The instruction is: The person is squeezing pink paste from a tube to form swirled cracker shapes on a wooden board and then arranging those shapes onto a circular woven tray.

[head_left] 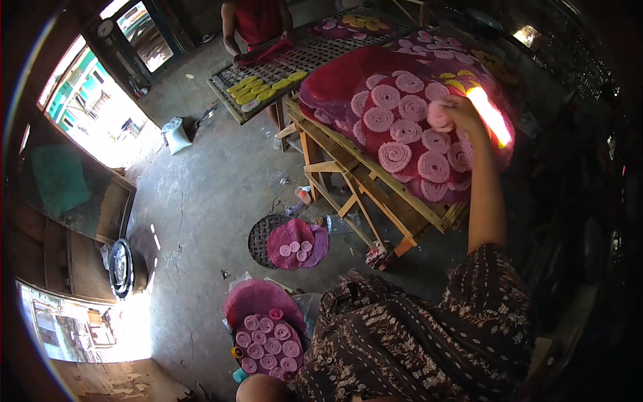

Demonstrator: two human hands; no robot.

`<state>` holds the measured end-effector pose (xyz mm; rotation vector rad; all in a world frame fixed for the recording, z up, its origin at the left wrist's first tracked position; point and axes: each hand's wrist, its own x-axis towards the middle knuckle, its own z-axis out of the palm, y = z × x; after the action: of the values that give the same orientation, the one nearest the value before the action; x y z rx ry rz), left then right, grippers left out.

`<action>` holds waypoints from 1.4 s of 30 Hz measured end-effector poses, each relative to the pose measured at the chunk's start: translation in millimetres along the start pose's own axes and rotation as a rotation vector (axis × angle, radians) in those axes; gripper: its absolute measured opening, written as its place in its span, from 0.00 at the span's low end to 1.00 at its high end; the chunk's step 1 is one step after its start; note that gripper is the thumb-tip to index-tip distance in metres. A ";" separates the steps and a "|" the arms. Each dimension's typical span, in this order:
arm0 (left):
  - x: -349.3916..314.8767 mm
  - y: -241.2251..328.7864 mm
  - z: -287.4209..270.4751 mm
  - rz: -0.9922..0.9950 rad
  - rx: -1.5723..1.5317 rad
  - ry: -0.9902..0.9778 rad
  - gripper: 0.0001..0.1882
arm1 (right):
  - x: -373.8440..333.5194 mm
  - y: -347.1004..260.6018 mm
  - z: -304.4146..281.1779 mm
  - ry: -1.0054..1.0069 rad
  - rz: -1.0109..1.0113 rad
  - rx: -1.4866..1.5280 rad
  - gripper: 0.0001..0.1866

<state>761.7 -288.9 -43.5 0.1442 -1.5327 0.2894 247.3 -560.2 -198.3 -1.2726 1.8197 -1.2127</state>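
Head view: a sloping bamboo edge (375, 177) borders the near side of the drying rack, and pink spiral rounds (405, 130) crowd toward it, the nearest at the front right. Toward the left corner of the red cloth (328, 84) a bare stretch leaves room to move; a bright sunlight patch (492, 115) falls near the right edge. The rack stands on wooden trestle legs (362, 208) over a grey concrete floor (194, 221). Beyond it, yellow oval pieces (261, 88) line the left end of a lattice rack (315, 50), where a person in red (258, 23) works. A white sack (176, 137) stands near the bright doorway (94, 100). Five spirals lie on a magenta cloth (282, 236) on the floor, and more fill a tray-like bundle near the wearer's lap.

The right hand (462, 115) is closed on a pink coil (439, 116) at the right of the cluster; whether it touches the cloth cannot be told. It looks slightly taller than wide, its long axis roughly up the view. The left hand's state cannot be told.
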 end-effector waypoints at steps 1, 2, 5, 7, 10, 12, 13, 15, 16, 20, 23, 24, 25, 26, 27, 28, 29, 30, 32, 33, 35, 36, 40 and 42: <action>1.0 2.6 0.1 0.009 0.017 -0.003 0.30 | -3.9 -15.5 25.3 -0.108 0.081 0.106 0.19; 1.5 3.8 0.2 0.014 0.027 -0.002 0.30 | -6.9 -31.0 46.9 -0.214 0.164 0.209 0.21; 2.9 8.5 -0.8 0.031 0.043 0.003 0.29 | 7.0 -17.0 96.2 -0.356 0.137 0.251 0.22; 3.3 12.2 -2.4 0.042 0.065 0.004 0.29 | 12.9 0.8 121.0 -0.335 0.078 0.094 0.20; 3.5 19.0 -5.5 0.057 0.110 -0.002 0.29 | 12.0 10.1 130.8 -0.214 -0.179 -0.418 0.15; 3.2 23.7 -7.5 0.069 0.141 -0.013 0.28 | 5.9 -7.3 129.4 -0.252 -0.212 -0.498 0.12; 2.7 23.9 -7.6 0.072 0.152 -0.015 0.28 | 1.1 -25.1 126.1 -0.265 -0.218 -0.499 0.12; 4.1 27.1 -7.9 0.088 0.164 -0.019 0.28 | -7.8 -63.7 120.0 -0.144 -0.243 -0.813 0.09; 4.3 28.2 -7.1 0.096 0.163 -0.017 0.28 | -9.1 -75.1 119.6 -0.147 -0.246 -0.814 0.09; 6.3 31.6 0.3 0.131 0.172 -0.024 0.28 | -28.1 -109.8 156.1 -0.039 -0.519 -0.504 0.06; 9.8 34.4 4.6 0.157 0.198 -0.032 0.28 | -67.1 -103.3 228.0 -0.486 -0.490 -0.372 0.09; 11.9 38.4 3.7 0.164 0.221 -0.039 0.27 | -90.4 -100.5 253.8 -0.669 -0.462 -0.335 0.09; 16.5 40.4 3.6 0.182 0.215 -0.029 0.27 | -101.2 -57.2 285.5 -0.760 -0.583 -0.232 0.10; 18.9 46.9 -1.4 0.197 0.258 -0.037 0.27 | -141.4 -87.3 296.1 -0.950 -0.458 -0.367 0.11; 23.2 53.8 -2.0 0.219 0.272 -0.036 0.27 | -160.8 -67.4 314.9 -1.074 -0.467 -0.384 0.12; 28.4 58.2 -0.7 0.260 0.285 -0.016 0.27 | -178.4 -39.2 337.9 -1.214 -0.487 -0.400 0.12; 33.6 63.7 -1.5 0.305 0.315 -0.005 0.27 | -199.1 -19.8 354.1 -1.309 -0.435 -0.421 0.12; 38.6 70.5 -1.7 0.344 0.343 -0.001 0.27 | -217.9 0.7 370.3 -1.407 -0.377 -0.440 0.12; 39.5 87.0 -9.6 0.231 0.585 -0.226 0.24 | -252.5 35.6 393.4 -1.561 -0.492 -0.423 0.14; 34.4 97.2 -14.1 0.189 0.652 -0.219 0.23 | -265.3 50.6 404.1 -1.632 -0.422 -0.488 0.14; 29.1 110.7 -20.9 0.160 0.845 -0.221 0.21 | -294.4 75.0 427.7 -1.742 -0.387 -0.536 0.14; 27.3 112.3 -19.2 0.157 0.920 -0.233 0.21 | -310.6 78.4 438.6 -1.796 -0.334 -0.586 0.14; -11.7 127.8 -33.5 0.329 0.203 -0.042 0.18 | -367.3 98.3 485.2 -1.897 -0.352 -0.638 0.14; -52.3 153.9 -58.9 0.190 0.887 -0.173 0.15 | -384.6 108.4 506.9 -1.893 -0.422 -0.621 0.14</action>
<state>775.4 -130.5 -111.3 0.7351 -1.4932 1.1222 775.3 -359.5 -510.6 -1.9690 0.3779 0.6410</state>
